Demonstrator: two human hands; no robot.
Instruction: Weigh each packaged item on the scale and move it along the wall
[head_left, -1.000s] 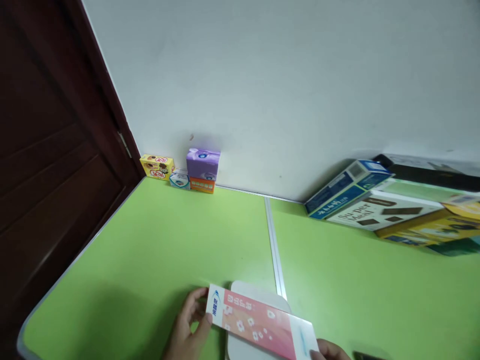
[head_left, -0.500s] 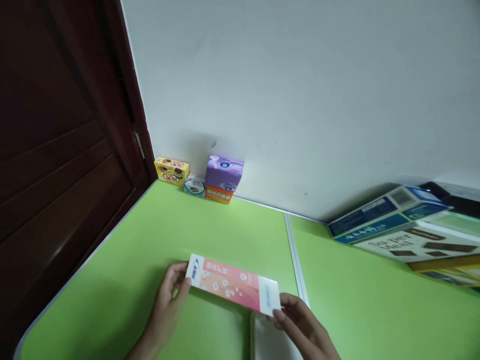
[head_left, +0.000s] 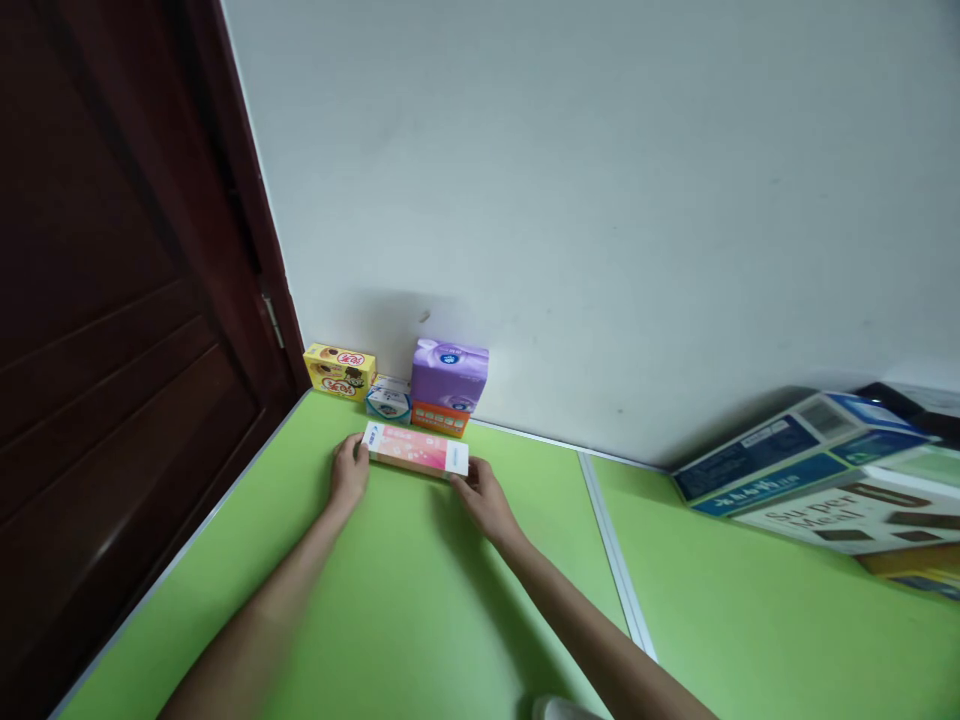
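A long pink and white carton (head_left: 415, 449) is held level between my two hands, close to the row of packages by the wall. My left hand (head_left: 349, 472) grips its left end, and my right hand (head_left: 482, 496) grips its right end. Just behind it are a small white and blue box (head_left: 389, 399) and an orange box (head_left: 441, 419), with a purple tissue pack (head_left: 450, 376) on top of the orange one. To their left stands a yellow box (head_left: 340, 373).
The green tabletop (head_left: 405, 600) meets a pale wall (head_left: 570, 200), with a dark wooden door (head_left: 112, 400) at left. A metal strip (head_left: 616, 555) crosses the table. On the right, blue boxes (head_left: 795, 450) and a white box with brown bars (head_left: 847, 515) are stacked. A pale object shows at the bottom edge.
Both hands have carried the pink carton away from me and slightly left, up to the packages by the wall. The view has shifted a little.
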